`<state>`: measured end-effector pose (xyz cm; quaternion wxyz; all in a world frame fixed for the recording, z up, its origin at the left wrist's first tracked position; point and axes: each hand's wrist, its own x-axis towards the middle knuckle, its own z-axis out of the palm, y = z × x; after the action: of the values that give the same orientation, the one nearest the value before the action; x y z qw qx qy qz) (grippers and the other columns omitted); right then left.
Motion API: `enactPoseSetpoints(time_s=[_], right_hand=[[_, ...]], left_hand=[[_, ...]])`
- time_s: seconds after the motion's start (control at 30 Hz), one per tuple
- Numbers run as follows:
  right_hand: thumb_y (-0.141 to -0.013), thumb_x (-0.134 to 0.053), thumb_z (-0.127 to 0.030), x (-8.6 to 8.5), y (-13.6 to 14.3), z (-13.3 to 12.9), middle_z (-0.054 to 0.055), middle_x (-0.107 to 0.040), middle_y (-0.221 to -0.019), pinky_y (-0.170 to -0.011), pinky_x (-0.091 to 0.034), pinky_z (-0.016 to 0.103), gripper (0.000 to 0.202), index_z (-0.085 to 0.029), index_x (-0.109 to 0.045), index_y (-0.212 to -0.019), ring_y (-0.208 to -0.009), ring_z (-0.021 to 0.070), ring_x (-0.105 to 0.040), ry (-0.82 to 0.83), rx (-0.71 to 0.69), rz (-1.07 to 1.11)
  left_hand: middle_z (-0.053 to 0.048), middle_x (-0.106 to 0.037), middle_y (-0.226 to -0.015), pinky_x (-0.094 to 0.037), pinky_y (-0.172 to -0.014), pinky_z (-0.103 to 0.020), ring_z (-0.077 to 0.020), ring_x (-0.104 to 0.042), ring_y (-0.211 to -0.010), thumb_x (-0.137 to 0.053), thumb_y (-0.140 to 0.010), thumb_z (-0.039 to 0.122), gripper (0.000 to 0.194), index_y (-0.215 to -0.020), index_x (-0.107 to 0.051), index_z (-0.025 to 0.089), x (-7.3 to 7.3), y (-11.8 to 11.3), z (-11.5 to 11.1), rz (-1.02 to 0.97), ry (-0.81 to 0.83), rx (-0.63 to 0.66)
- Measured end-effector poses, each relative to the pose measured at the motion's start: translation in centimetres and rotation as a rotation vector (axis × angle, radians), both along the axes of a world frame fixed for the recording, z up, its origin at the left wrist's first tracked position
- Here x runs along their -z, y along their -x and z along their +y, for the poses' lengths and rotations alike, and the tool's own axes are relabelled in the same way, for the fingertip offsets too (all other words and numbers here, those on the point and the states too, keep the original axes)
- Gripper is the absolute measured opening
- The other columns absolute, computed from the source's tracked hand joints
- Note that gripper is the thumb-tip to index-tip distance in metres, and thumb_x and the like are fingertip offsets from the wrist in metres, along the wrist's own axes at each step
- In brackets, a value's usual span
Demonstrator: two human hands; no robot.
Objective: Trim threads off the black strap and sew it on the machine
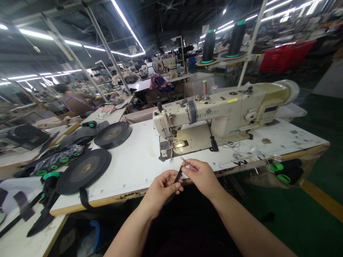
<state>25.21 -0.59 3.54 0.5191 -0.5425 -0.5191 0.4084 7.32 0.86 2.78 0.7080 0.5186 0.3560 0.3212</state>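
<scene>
My left hand [166, 185] pinches a narrow black strap [178, 176] between thumb and fingers, just off the front edge of the white sewing table [128, 160]. Close beside it, my right hand [202, 175] is closed around small thread snips [189, 164] with a purplish handle, their thin blades pointing up and left. Its fingertips also meet the upper end of the strap. Beyond both hands stands a cream sewing machine [225, 110], its needle area near the snips' tips. The lower part of the strap is lost against dark clothing.
Two rolls of black webbing [84, 175] lie on the table's left, near green-cored black thread spools [64, 159]. A black-handled screwdriver [213, 143] rests by the machine bed. Loose thread [237, 148] lies to its right. Another person [76, 101] sits at the far left.
</scene>
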Motion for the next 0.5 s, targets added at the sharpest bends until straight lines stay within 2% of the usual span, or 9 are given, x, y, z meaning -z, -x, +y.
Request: enactPoseSetpoints(time_s=[0.17,0.37,0.5], right_hand=[[-0.08,-0.061,-0.038,0.5,-0.3,0.2,0.001,-0.064,-0.076,-0.073,-0.045,0.027,0.022,-0.017,-0.067,-0.082,-0.075,0.0171,-0.058,-0.007,0.016,0.012],[-0.079,-0.061,-0.039,0.9,-0.6,0.3,-0.001,-0.06,-0.071,-0.069,-0.042,0.026,0.022,-0.018,-0.067,-0.08,-0.071,0.0163,-0.054,-0.016,0.049,0.013],[-0.078,-0.061,-0.041,1.0,-0.7,0.2,-0.002,-0.055,-0.067,-0.066,-0.04,0.026,0.023,-0.018,-0.066,-0.078,-0.066,0.0154,-0.049,-0.001,0.066,-0.006]], left_hand=[[-0.007,-0.068,-0.091,-0.044,-0.067,-0.023,-0.01,-0.058,-0.071,-0.074,-0.086,0.034,0.028,-0.103,-0.068,0.012,0.4,-0.2,0.0,0.009,-0.032,-0.028],[-0.008,-0.067,-0.097,-0.042,-0.07,-0.025,-0.0104,-0.056,-0.074,-0.067,-0.091,0.032,0.028,-0.111,-0.067,0.013,1.0,-0.1,0.0,-0.015,-0.037,0.011],[-0.006,-0.066,-0.095,-0.039,-0.068,-0.024,-0.0083,-0.049,-0.069,-0.062,-0.095,0.036,0.029,-0.113,-0.065,0.014,1.3,-0.2,0.0,0.056,-0.102,0.015]])
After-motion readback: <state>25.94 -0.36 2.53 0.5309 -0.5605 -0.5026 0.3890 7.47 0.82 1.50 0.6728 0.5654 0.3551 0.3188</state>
